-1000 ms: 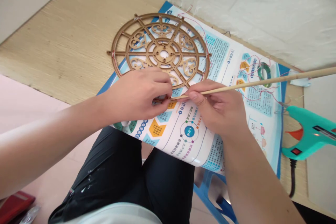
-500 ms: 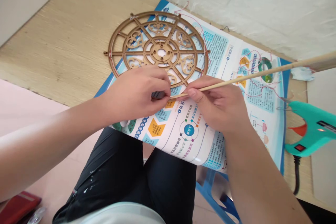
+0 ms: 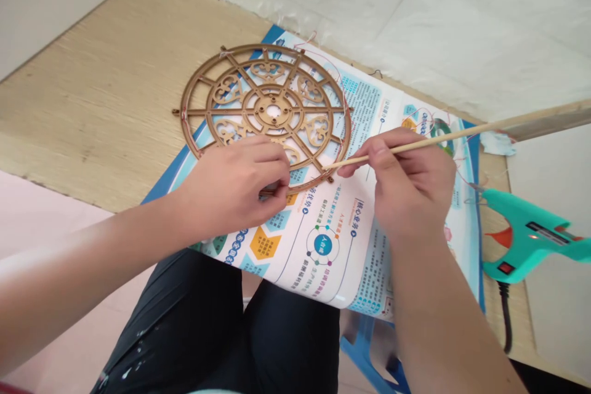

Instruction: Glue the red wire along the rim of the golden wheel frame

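A round brass-coloured openwork frame [image 3: 273,64] with spokes and scroll ornaments lies flat on a printed poster [image 3: 318,295]. My left hand [image 3: 240,188] is closed on the frame's near rim, thumb and fingers pinched together; its fingers cover part of the rim. In my right hand [image 3: 406,175] is a long thin wooden stick [image 3: 443,139], gripped between thumb and fingers like a pen. Its tip meets the frame near the rim, at the lower right spoke. Thin red and white wire [image 3: 344,83] runs along the rim.
To the right, a teal glue gun [image 3: 521,234] with a small lit lamp rests with its black cord [image 3: 506,320] hanging down. Loose wire tangles on the poster's right part. A crumpled white scrap [image 3: 497,143] lies near the wall [image 3: 415,24] behind.
My right hand has drawn away from my left, and the stick's tip has moved right along the rim. My left hand stays at the near rim. The whole view has shifted slightly.
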A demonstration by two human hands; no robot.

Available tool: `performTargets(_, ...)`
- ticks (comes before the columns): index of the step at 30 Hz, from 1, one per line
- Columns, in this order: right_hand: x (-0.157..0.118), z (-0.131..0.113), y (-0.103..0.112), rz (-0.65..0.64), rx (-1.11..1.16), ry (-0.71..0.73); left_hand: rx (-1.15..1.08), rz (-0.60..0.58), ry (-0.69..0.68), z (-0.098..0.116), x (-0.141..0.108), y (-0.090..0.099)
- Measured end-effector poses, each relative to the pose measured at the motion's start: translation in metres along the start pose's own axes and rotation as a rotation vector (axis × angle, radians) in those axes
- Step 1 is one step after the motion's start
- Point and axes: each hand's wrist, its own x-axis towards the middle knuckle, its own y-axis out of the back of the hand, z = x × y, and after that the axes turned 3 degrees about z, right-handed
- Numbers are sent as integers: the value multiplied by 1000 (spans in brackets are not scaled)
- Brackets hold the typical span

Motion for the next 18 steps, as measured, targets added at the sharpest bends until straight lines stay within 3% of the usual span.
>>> performTargets(7, 2, 3, -1, 51, 15, -54, 65, 53, -103, 2, -1, 0)
performTargets(12, 2, 4, 1, -72, 84, -185, 144, 48, -214, 5, -2, 1)
performTargets(18, 5, 12, 4, 14, 68, -223, 182, -18, -220, 10, -4, 3)
